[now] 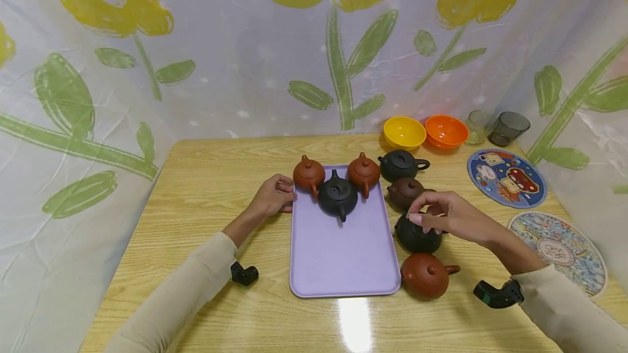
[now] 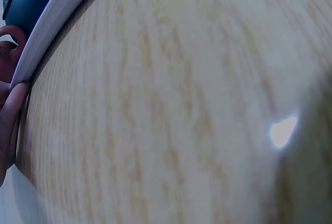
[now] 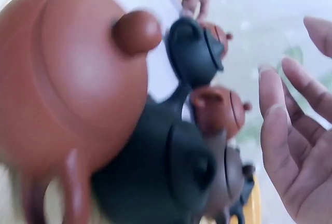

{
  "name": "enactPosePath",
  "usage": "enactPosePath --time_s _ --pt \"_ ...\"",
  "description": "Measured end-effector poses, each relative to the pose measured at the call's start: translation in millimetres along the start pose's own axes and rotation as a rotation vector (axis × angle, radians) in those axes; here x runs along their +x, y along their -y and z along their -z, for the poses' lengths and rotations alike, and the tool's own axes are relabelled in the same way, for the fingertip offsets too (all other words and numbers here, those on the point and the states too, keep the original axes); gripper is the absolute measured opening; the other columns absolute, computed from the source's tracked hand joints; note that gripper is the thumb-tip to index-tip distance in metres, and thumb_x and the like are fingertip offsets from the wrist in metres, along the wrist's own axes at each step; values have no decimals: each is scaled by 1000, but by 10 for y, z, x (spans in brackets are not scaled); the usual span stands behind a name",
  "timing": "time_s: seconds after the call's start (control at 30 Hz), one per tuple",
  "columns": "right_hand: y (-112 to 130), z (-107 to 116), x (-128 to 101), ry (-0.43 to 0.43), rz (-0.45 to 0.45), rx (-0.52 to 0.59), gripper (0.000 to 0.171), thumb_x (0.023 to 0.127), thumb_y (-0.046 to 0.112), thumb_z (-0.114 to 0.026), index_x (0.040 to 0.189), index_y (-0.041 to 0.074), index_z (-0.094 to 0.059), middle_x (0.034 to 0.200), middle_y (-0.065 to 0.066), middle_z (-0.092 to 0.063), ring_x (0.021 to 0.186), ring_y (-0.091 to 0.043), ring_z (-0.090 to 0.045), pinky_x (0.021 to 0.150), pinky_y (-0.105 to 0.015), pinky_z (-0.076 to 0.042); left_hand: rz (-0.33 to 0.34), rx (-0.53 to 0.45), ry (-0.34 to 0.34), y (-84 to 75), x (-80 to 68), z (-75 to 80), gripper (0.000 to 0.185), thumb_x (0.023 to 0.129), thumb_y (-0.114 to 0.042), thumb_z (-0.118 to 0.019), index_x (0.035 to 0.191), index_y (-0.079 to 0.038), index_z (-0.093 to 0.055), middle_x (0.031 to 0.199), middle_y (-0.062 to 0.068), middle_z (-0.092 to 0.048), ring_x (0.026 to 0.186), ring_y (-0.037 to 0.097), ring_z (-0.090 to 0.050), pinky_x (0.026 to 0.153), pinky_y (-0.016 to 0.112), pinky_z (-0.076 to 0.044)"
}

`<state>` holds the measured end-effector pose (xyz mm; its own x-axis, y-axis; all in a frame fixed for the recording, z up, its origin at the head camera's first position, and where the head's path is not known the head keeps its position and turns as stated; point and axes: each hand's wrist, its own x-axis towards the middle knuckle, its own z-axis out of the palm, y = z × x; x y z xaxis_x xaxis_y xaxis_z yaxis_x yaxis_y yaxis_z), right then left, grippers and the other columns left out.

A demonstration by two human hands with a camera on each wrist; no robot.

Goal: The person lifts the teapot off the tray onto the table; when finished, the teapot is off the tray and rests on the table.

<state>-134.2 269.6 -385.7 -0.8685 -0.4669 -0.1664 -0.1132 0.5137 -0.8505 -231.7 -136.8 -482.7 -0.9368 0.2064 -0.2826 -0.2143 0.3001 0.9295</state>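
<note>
A pale wooden worktop (image 1: 206, 189) carries everything, backed by a white curtain printed with yellow flowers and green leaves. At its middle lies a lilac tray (image 1: 343, 255), bearing two red-brown teapots (image 1: 309, 174) at its far end with a black teapot (image 1: 337, 196) just in front of them. The left hand (image 1: 272, 196) rests on the worktop at the tray's far left edge, its fingers (image 2: 10, 115) curled loosely and touching the rim without gripping anything. To the right of the tray four more pots stand in a row (black, dark brown, black, red-brown from far to near). The right hand (image 1: 448, 214) hovers over the near dark teapot (image 1: 417, 236), its fingers (image 3: 275, 125) spread and relaxed, holding nothing. Nearest the person stands the terracotta teapot (image 1: 426, 275), just beside the tray's corner.
</note>
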Motion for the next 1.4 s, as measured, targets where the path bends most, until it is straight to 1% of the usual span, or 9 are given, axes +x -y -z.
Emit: enactPosePath --time_s 0.13,0.3,0.4,0.53,0.67,0.83,1.0,1.17,1.4 --pt "108 -92 250 4 -28 -10 20 97 25 -66 105 7 -67 98 -16 -64 78 -25 -64 61 -32 -56 10 -5 -8 33 24 7 41 91 1 -67 129 1 -50 110 13 -55 89 18 -63 67 32 -64" --pt "173 -222 553 -9 -68 -7 24 95 28 -69 103 6 -68 89 -21 -62 77 -35 -61 60 -31 -55 3 -7 -7 26 17 6 42 91 1 -66 129 2 -50 110 14 -55 88 18 -63 67 32 -64" --pt "206 -307 699 -18 -103 -21 27 93 34 -71 102 8 -70 89 -17 -64 76 -37 -60 60 -32 -54 3 -12 -4 23 17 0 42 91 1 -66 129 2 -50 109 14 -55 87 18 -63 68 32 -65" --pt "251 -408 860 -11 -146 -58 30 89 38 -75 102 11 -72 94 -9 -66 76 -31 -64 61 -33 -55 5 -9 -1 23 12 -3 42 91 0 -67 130 2 -50 111 15 -56 86 18 -64 68 33 -65" --pt "263 -488 992 17 -180 -92 33 88 42 -76 101 12 -72 93 -9 -66 75 -27 -65 58 -30 -53 1 -10 -3 28 12 0 41 92 0 -66 130 2 -50 111 15 -56 86 19 -65 68 33 -65" --pt "256 -586 1103 48 -218 -116 32 86 41 -78 96 12 -72 89 -6 -64 70 -22 -62 55 -28 -51 -7 -19 0 42 15 4 42 91 0 -66 130 3 -50 111 15 -56 86 20 -65 68 33 -65" --pt "287 -676 1146 69 -242 -125 30 86 40 -78 92 11 -72 82 -9 -64 67 -21 -59 53 -27 -50 -12 -11 0 48 19 9 42 90 -1 -66 129 2 -50 110 15 -56 86 20 -64 68 33 -65" --pt "280 -750 1179 78 -272 -182 30 86 42 -78 88 13 -73 77 -7 -65 66 -18 -58 53 -26 -47 -14 -11 1 39 18 10 42 90 -1 -66 128 3 -50 109 14 -56 86 18 -64 67 33 -65" --pt "260 -794 1202 77 -269 -241 31 87 43 -76 85 12 -76 65 -4 -63 62 -16 -56 52 -25 -44 -7 -14 -3 31 21 0 43 90 0 -66 129 3 -50 110 14 -56 87 18 -63 68 32 -65"
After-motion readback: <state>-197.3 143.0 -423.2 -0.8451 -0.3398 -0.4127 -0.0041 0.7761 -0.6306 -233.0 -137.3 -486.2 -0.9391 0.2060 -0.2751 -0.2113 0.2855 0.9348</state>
